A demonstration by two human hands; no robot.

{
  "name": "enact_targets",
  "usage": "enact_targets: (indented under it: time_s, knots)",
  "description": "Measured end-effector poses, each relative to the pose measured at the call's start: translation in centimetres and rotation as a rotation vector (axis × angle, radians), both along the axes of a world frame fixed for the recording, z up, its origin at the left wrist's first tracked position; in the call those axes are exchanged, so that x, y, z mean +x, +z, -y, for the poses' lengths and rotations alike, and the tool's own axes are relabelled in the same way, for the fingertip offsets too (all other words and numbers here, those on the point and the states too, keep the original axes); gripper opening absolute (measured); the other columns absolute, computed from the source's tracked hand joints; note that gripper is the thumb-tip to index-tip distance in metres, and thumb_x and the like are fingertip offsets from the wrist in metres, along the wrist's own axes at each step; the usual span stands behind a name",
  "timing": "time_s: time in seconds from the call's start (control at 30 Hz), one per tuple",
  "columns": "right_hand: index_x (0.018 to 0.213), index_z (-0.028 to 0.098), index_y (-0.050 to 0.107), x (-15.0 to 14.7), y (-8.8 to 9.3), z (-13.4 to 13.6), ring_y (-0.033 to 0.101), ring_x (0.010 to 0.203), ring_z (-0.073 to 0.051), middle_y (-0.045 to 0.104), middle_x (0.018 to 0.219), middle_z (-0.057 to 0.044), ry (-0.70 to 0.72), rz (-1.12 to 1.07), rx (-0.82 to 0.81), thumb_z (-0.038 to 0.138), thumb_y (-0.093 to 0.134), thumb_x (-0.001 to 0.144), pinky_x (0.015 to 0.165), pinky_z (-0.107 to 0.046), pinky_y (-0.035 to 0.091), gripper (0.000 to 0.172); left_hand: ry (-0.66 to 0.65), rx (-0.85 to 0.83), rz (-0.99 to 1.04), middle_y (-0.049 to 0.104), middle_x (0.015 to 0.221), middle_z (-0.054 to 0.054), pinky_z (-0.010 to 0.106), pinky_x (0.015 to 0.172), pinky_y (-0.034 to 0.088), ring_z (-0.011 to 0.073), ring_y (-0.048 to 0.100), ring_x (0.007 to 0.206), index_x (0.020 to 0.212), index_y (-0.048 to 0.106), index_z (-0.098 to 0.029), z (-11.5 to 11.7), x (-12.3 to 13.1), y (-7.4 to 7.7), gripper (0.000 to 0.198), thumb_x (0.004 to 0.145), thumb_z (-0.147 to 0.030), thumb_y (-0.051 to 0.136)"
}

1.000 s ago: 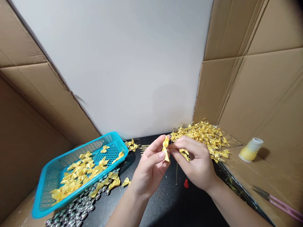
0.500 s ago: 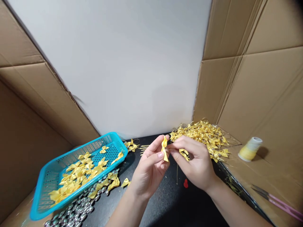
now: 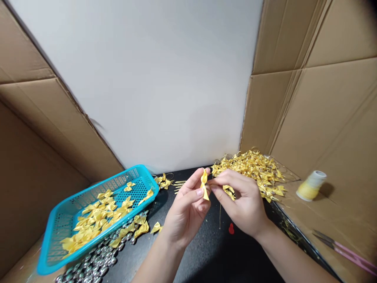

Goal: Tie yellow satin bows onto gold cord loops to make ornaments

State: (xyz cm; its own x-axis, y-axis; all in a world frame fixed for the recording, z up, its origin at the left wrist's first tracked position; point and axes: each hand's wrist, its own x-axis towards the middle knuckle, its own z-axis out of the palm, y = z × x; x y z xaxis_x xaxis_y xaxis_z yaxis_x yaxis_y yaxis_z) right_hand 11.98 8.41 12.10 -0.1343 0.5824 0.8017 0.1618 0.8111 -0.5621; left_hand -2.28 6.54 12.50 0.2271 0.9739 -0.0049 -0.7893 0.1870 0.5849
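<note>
My left hand (image 3: 187, 208) is closed, pinching a yellow ribbon bow (image 3: 204, 179) upright between thumb and fingers. Right against it, my right hand (image 3: 240, 200) has thumb and forefinger pressed together on a thin cord (image 3: 210, 184) at the middle of the bow. A thin strand (image 3: 220, 216) hangs below the right fingers. Through the gap under that hand, more yellow ribbon (image 3: 229, 192) shows; whether it hangs from the cord or lies on the table, I cannot tell.
A turquoise basket (image 3: 47, 232) of yellow bows stands left, with silvery beads (image 3: 97, 255) and loose bows (image 3: 143, 229) beside it. Finished-looking bows on cords form a heap (image 3: 250, 169) at the back right. A thread spool (image 3: 311, 186), pink-handled scissors (image 3: 350, 255) and a red piece (image 3: 231, 228) lie right.
Both hands keep nearly the same place and grip. The bow has shifted very slightly.
</note>
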Motion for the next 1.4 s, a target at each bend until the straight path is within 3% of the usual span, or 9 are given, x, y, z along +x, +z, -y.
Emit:
enact_targets:
  time_s: [0.73,1.03,1.2,1.4]
  knots:
    - [0.077,0.017,0.068,-0.3,-0.1,0.3,0.059,0.060,-0.011,0.065,0.067,0.000,-0.035,-0.012,0.014,0.007,0.060,0.085,0.058,-0.024,0.047,0.015,-0.016,-0.022,-0.026,0.074,0.101,0.001,0.005,0.041,0.039,0.0010,0.053,0.056,0.090,0.078,-0.022,-0.2,0.4,-0.4,0.034,0.060,-0.007,0.083]
    - [0.073,0.018,0.068,0.3,0.5,0.3,0.065,0.069,-0.014,0.070,0.072,-0.001,-0.010,0.079,-0.064,0.009,0.062,0.084,0.067,-0.028,0.051,0.016,-0.024,0.032,-0.123,0.074,0.102,0.003,0.011,0.055,0.053,0.0060,0.062,0.067,0.094,0.077,-0.019,-0.3,-0.1,-0.5,0.033,0.062,-0.016,0.083]
    - [0.073,0.019,0.070,0.1,-1.3,1.1,0.065,0.069,-0.013,0.071,0.073,0.000,0.041,0.157,-0.226,0.007,0.064,0.081,0.068,-0.026,0.051,0.017,0.053,-0.090,-0.224,0.076,0.093,0.003,0.012,0.054,0.052,0.0070,0.063,0.065,0.089,0.079,-0.018,0.8,-1.2,-3.0,0.032,0.058,-0.012,0.085]
    - [0.076,0.019,0.071,-0.1,-7.2,4.8,0.068,0.066,-0.014,0.074,0.073,-0.002,0.104,0.092,-0.673,0.013,0.066,0.080,0.066,-0.026,0.055,0.010,0.018,-0.313,-0.220,0.077,0.090,0.005,0.014,0.057,0.051,0.0090,0.066,0.067,0.087,0.079,-0.017,4.5,-1.5,-8.6,0.031,0.057,-0.012,0.087]
